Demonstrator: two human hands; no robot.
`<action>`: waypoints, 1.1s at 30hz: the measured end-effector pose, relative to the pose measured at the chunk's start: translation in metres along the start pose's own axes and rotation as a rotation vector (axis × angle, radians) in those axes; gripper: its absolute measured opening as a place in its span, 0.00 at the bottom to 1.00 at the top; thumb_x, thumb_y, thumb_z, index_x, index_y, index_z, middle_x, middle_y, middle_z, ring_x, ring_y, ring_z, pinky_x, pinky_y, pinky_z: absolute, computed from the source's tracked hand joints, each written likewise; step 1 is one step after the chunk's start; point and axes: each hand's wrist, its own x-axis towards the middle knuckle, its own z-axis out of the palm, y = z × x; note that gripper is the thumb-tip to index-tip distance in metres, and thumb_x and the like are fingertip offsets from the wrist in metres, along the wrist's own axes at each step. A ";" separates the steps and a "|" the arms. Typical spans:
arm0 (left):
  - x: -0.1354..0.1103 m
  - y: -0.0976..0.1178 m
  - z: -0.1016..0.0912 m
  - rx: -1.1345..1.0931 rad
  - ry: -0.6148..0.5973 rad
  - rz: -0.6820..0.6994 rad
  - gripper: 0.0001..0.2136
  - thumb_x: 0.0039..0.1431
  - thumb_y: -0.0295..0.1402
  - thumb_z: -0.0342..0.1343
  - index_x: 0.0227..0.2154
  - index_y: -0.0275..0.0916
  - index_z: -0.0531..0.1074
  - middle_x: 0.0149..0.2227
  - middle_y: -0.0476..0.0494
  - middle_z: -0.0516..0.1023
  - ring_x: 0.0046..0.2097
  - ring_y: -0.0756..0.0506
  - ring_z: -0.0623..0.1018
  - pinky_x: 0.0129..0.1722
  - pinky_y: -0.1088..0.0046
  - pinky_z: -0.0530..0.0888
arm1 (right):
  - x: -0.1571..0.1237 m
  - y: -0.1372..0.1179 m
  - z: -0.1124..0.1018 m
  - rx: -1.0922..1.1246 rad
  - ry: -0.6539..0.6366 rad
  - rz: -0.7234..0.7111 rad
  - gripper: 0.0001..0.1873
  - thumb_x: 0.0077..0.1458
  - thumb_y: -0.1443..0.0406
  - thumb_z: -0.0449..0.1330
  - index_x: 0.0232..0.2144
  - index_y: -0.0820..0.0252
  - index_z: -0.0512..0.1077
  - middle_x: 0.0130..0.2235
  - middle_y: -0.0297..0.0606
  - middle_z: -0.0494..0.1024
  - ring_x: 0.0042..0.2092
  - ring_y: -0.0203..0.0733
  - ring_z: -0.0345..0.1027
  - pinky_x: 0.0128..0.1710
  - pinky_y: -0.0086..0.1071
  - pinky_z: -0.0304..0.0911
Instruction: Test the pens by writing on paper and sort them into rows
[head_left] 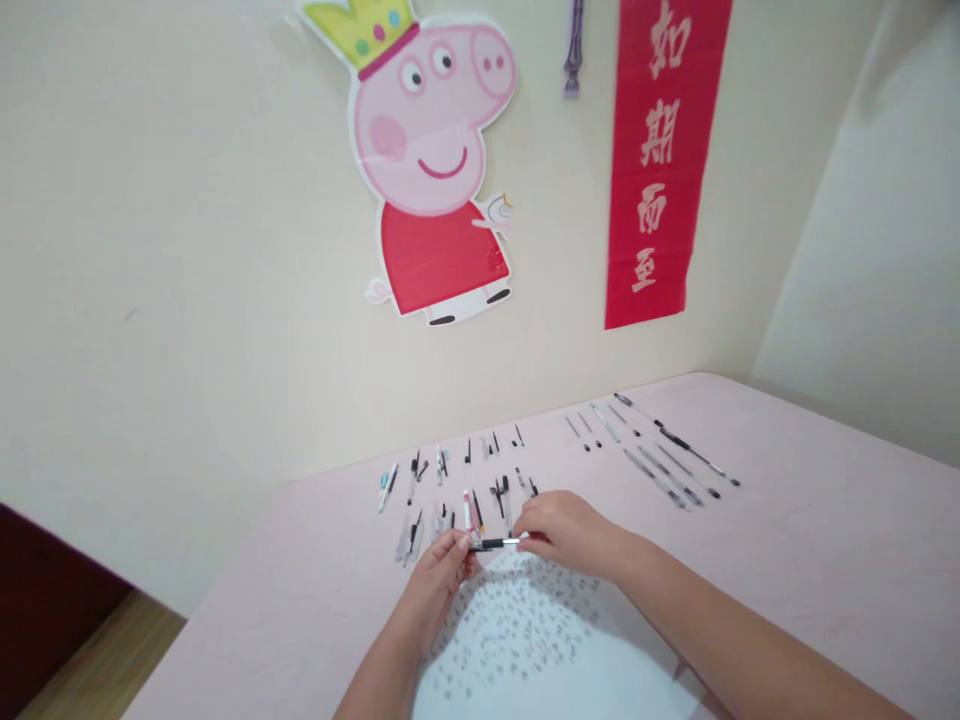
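My left hand point(448, 558) and my right hand point(559, 530) are both closed on a pen point(493, 544) with a black grip, one at each end. The pen lies level between them, above a white sheet point(517, 640) covered with many small dark marks. Its far ends are hidden in my fingers. Just behind it, on the pink tabletop, are a pink-and-white pen point(468, 510) and several black pen parts point(500, 491).
Small groups of pens and pen parts point(417, 470) lie in rows at the back left of the table point(810, 560). Several clear pens and refills point(660, 478) lie slanted at the right. A wall with a pig cutout point(442, 260) and a red banner point(649, 240) rises behind.
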 end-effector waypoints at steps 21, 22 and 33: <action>0.001 -0.006 -0.004 0.055 -0.048 -0.002 0.10 0.52 0.40 0.57 0.30 0.37 0.70 0.26 0.51 0.69 0.30 0.52 0.67 0.35 0.76 0.63 | -0.009 -0.004 -0.025 -0.249 -0.247 0.361 0.10 0.45 0.68 0.53 0.28 0.60 0.74 0.30 0.42 0.78 0.32 0.45 0.71 0.26 0.29 0.53; 0.001 -0.006 -0.004 0.062 -0.049 0.000 0.11 0.53 0.40 0.56 0.29 0.37 0.70 0.26 0.50 0.69 0.30 0.52 0.68 0.35 0.76 0.63 | -0.011 0.002 -0.031 -0.251 -0.268 0.408 0.10 0.45 0.68 0.53 0.28 0.60 0.74 0.30 0.43 0.78 0.33 0.45 0.71 0.26 0.29 0.53; 0.001 -0.006 -0.003 0.185 -0.039 0.012 0.14 0.54 0.43 0.53 0.28 0.36 0.70 0.26 0.48 0.70 0.31 0.51 0.67 0.35 0.74 0.63 | -0.041 0.068 -0.067 -0.252 -0.347 0.935 0.14 0.46 0.69 0.53 0.36 0.64 0.75 0.38 0.50 0.78 0.36 0.48 0.72 0.28 0.31 0.58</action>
